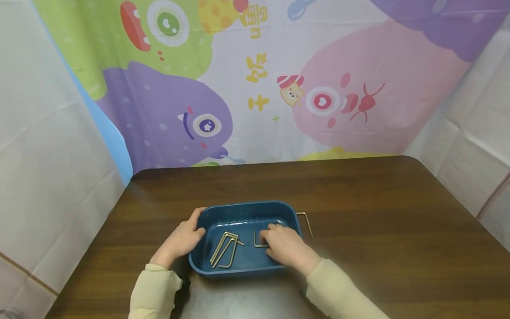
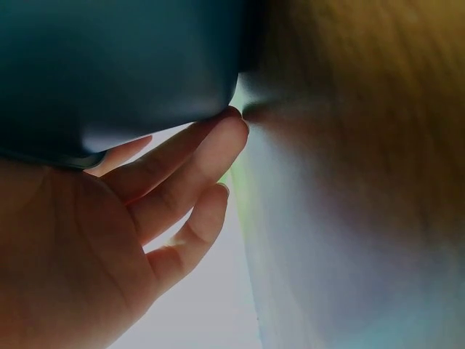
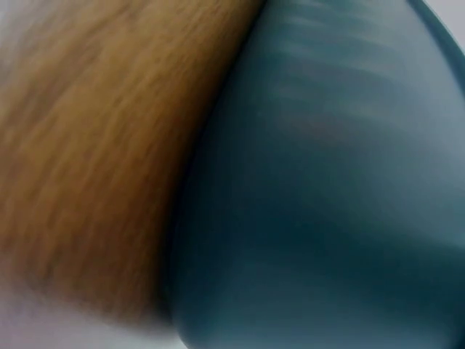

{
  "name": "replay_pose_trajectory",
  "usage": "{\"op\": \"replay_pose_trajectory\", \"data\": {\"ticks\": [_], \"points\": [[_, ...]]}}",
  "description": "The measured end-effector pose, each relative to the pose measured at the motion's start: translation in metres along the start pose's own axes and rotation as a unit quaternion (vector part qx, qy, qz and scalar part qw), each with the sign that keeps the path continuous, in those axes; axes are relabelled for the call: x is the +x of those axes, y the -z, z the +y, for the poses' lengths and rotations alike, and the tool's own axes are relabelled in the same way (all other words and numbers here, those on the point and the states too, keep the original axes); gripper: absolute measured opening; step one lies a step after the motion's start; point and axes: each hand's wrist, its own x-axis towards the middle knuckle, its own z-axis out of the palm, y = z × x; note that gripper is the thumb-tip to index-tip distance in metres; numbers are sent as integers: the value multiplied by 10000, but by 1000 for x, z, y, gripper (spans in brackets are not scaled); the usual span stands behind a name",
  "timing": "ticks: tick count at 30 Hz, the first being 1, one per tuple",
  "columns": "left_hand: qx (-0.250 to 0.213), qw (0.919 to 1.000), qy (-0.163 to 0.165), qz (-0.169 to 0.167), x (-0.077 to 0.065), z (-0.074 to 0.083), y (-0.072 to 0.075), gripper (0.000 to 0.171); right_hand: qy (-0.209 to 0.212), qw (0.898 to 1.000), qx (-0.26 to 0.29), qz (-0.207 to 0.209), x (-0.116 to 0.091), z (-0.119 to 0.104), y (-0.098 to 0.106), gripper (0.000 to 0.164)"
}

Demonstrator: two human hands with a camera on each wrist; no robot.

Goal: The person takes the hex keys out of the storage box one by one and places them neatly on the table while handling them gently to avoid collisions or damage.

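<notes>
A blue rectangular tray stands on the table in the head view. My left hand grips its left end, the thumb over the rim; in the left wrist view, the fingers lie along the tray's outer wall. Inside the tray, my right hand pinches a brass-coloured L-shaped hex key, its fingers covering part of it. Several similar hex keys lie in a loose group in the tray's left half. The right wrist view shows only the tray's outer side, with the right hand out of sight.
Another hex key lies on the brown wooden table just right of the tray. A cartoon-printed cloth hangs behind the table's far edge. White coverings stand at both sides.
</notes>
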Motion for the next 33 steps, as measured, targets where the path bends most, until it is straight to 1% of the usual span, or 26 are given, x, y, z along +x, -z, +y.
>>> {"op": "replay_pose_trajectory", "data": {"ticks": [3,8,14,22,33], "points": [[0,10000,-4,7,0,-1,-1,50,-15,9999,57,-91,-1,0,1,10],[3,10000,-13,-17,0,-1,-1,50,-73,9994,182,-284,-2,-1,1,19],[12,10000,-41,27,0,-1,0,50,-122,9984,350,-435,-1,-1,2,22],[-28,10000,-18,5,0,-2,0,49,-114,9971,567,-496,-1,0,2,22],[5,10000,-66,43,2,-3,-1,49,28,9973,531,-511,0,0,2,20]]}}
